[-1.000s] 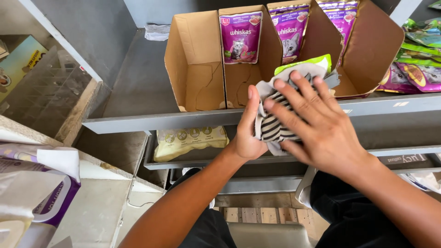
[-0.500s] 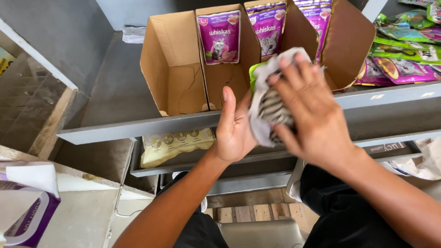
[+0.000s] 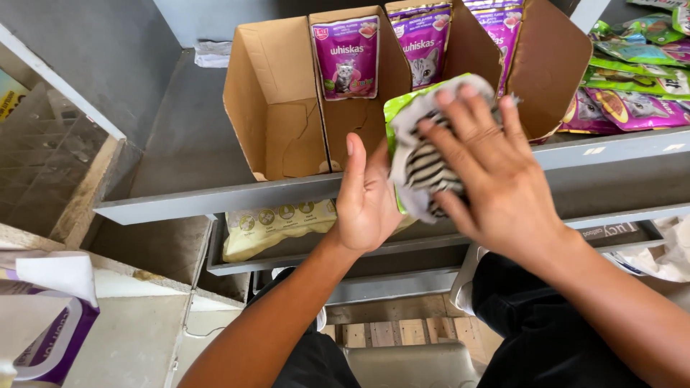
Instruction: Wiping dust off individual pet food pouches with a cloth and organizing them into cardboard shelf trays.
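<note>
Landmark: the cardboard display box is sitting open on the grey shelf, and everything here is placed from it.
Left hand: the left hand is hovering just in front of the box, palm flat and fingers wide, bracing the back of the green pouch without gripping it.
Right hand: the right hand is pressing a striped cloth over the pouch's face, fingers spread wide on the fabric.
Pouch: it is being sandwiched between the two hands, just in front of the box's middle divider.
Doing it well: I judge that keeping the left palm firm behind is letting the cloth bear down evenly.
Neighbours: purple pouches are standing inside the box; more loose pouches are lying to its right.
</note>
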